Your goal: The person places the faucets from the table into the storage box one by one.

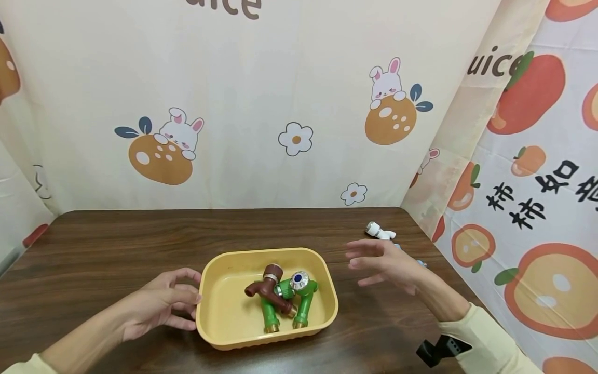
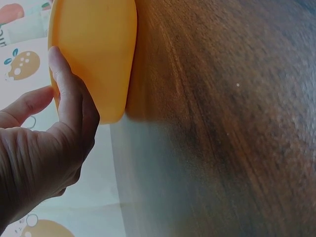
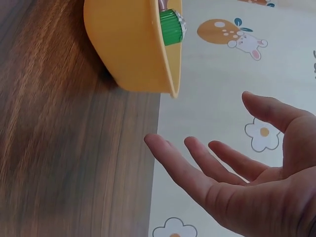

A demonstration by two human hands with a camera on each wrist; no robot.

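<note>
A yellow plastic basin (image 1: 215,311) sits on the wooden table. My left hand (image 1: 163,301) is at its left side, fingertips right at the rim and wall, with relaxed fingers. Inside the basin, a brown tap (image 1: 268,288) lies across green tap pieces (image 1: 303,306) with brass-coloured ends and a silver-and-blue knob. To the right of the basin my right hand (image 1: 385,265) hovers with spread fingers and holds nothing. Just behind it, a white tap (image 1: 380,231) lies near the table's right edge. Light blue parts (image 1: 422,263) show beside the right wrist, mostly hidden by the hand and forearm.
The dark wooden table (image 1: 117,239) meets a cream curtain (image 1: 247,171) with printed rabbits and fruit at its back edge. On the right hangs a fruit-patterned cloth (image 1: 518,218). A black strap device (image 1: 441,349) is on the right wrist.
</note>
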